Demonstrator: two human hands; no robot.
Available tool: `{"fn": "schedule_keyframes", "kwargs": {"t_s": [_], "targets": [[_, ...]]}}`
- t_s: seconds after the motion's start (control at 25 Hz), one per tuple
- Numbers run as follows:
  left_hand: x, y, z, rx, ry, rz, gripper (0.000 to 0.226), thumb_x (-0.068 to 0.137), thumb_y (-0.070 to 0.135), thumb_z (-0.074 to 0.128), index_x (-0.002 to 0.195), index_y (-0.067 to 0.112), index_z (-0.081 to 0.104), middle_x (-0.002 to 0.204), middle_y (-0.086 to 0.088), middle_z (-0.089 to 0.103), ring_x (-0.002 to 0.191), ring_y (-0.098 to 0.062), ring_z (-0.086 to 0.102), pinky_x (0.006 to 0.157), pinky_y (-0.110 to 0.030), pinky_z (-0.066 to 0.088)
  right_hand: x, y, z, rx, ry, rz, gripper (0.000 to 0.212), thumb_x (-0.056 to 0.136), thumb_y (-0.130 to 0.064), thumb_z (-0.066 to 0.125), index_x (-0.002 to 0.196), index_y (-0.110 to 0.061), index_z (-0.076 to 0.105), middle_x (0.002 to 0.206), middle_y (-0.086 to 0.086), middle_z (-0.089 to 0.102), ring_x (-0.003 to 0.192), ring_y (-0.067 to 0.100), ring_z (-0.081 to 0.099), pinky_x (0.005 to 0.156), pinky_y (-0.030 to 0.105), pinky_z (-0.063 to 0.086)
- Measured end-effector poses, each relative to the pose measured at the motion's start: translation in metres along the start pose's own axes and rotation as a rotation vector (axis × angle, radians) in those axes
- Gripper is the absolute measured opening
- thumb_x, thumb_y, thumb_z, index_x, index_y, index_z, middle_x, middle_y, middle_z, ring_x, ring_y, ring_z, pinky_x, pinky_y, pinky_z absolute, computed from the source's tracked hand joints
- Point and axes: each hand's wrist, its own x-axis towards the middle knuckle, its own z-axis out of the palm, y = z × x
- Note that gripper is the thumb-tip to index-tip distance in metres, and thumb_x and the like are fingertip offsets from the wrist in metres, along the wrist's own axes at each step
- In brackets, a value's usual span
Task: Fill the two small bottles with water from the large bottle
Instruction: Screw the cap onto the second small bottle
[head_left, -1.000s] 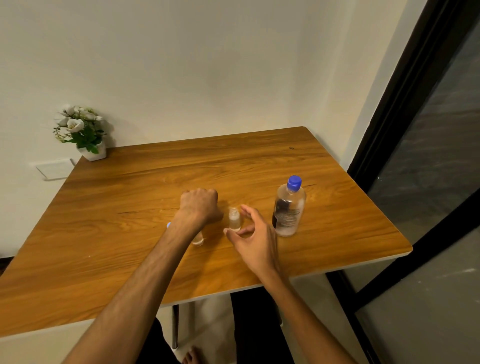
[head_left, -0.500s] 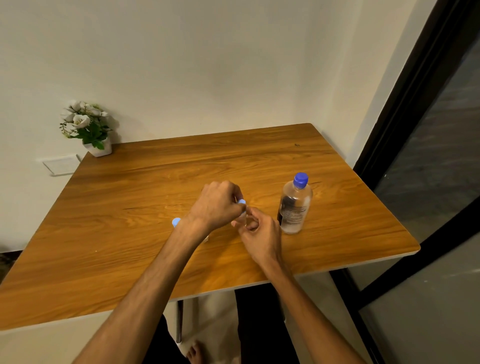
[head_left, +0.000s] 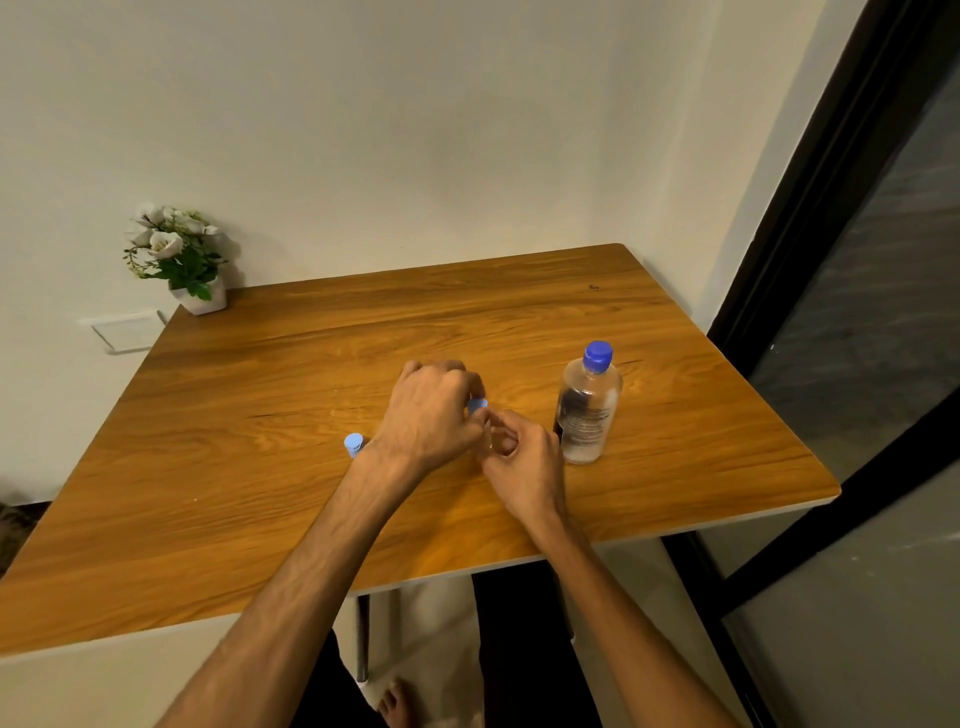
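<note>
**Both hands meet over a small bottle at the table's centre**

The left hand (head_left: 434, 410) is curled with its fingertips pinching a small light-blue cap (head_left: 478, 404) that sits at the top of a small bottle. The right hand (head_left: 524, 457), at about 4 o'clock from the left hand and touching it, is closed around the small bottle's body; the bottle itself is almost wholly hidden by the fingers, so whether it holds water cannot be told. Both hands work just above the wooden table (head_left: 260, 467), near its middle.

The second small bottle (head_left: 354, 445) stands at 9 o'clock from the left wrist, just beside the forearm, with its light-blue cap on; only the top of it shows past the arm.

The large bottle (head_left: 589, 410) stands upright at 3 o'clock from the hands, near the right hand but not touching it. Its dark-blue cap (head_left: 597, 356) is on, and its clear body carries a dark label.

At 10 o'clock, on the table's far corner against the wall, a white pot of white flowers (head_left: 176, 260) sits well apart from everything else.
</note>
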Motion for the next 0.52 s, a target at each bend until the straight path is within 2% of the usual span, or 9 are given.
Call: {"fn": "schedule_keyframes", "kwargs": {"t_s": [0.12, 0.16, 0.24, 0.32, 0.44, 0.52], "targets": [[-0.001, 0.005, -0.005, -0.154, -0.113, 0.085, 0.057, 0.067, 0.050, 0.036, 0.094, 0.025, 0.079, 0.115, 0.010, 0.074, 0.116, -0.012, 0.060, 0.106, -0.038, 0.037, 0.003, 0.005, 0.001, -0.020, 0.016, -0.017, 0.021, 0.086, -0.025, 0.076, 0.107, -0.025, 0.075, 0.093, -0.008, 0.080, 0.084, 0.005, 0.075, 0.072, 0.039, 0.064], [-0.002, 0.005, -0.004, -0.181, -0.084, 0.084, 0.055, 0.067, 0.048, 0.037, 0.093, 0.025, 0.079, 0.117, 0.010, 0.074, 0.118, -0.012, 0.059, 0.107, -0.039, 0.035, 0.004, 0.006, 0.002, -0.016, 0.019, -0.020, 0.020, 0.086, -0.025, 0.076, 0.106, -0.025, 0.075, 0.093, -0.008, 0.080, 0.084, 0.005, 0.075, 0.072, 0.040, 0.065], [-0.001, 0.001, 0.003, -0.083, 0.018, 0.041, 0.038, 0.078, 0.043, 0.054, 0.101, 0.024, 0.078, 0.118, 0.005, 0.073, 0.118, -0.017, 0.061, 0.104, -0.040, 0.040, 0.005, 0.007, 0.002, -0.007, -0.001, -0.018, 0.021, 0.085, -0.021, 0.078, 0.104, -0.027, 0.074, 0.095, -0.010, 0.080, 0.088, 0.002, 0.075, 0.075, 0.037, 0.066], [0.001, -0.003, 0.006, -0.038, 0.014, 0.026, 0.027, 0.082, 0.034, 0.068, 0.103, 0.021, 0.078, 0.109, 0.002, 0.073, 0.108, -0.021, 0.067, 0.095, -0.039, 0.048, 0.005, 0.006, 0.001, 0.010, -0.028, 0.006, 0.026, 0.084, -0.018, 0.081, 0.107, -0.028, 0.075, 0.097, -0.010, 0.081, 0.087, -0.001, 0.074, 0.076, 0.033, 0.065], [0.001, -0.005, 0.002, -0.121, -0.009, 0.123, 0.017, 0.075, 0.022, 0.064, 0.082, 0.022, 0.079, 0.102, 0.005, 0.076, 0.102, -0.020, 0.070, 0.092, -0.041, 0.049, 0.006, 0.006, 0.000, 0.030, -0.029, 0.005, 0.026, 0.083, -0.019, 0.085, 0.106, -0.025, 0.075, 0.093, -0.009, 0.080, 0.079, -0.001, 0.074, 0.072, 0.031, 0.063], [-0.002, -0.007, -0.001, -0.140, -0.002, 0.100, 0.027, 0.070, 0.017, 0.055, 0.081, 0.022, 0.080, 0.113, 0.006, 0.077, 0.114, -0.019, 0.067, 0.102, -0.042, 0.043, 0.006, 0.007, 0.003, 0.046, -0.037, 0.019, 0.032, 0.082, -0.024, 0.089, 0.110, -0.026, 0.075, 0.096, -0.010, 0.081, 0.079, 0.001, 0.075, 0.073, 0.033, 0.064]]}}
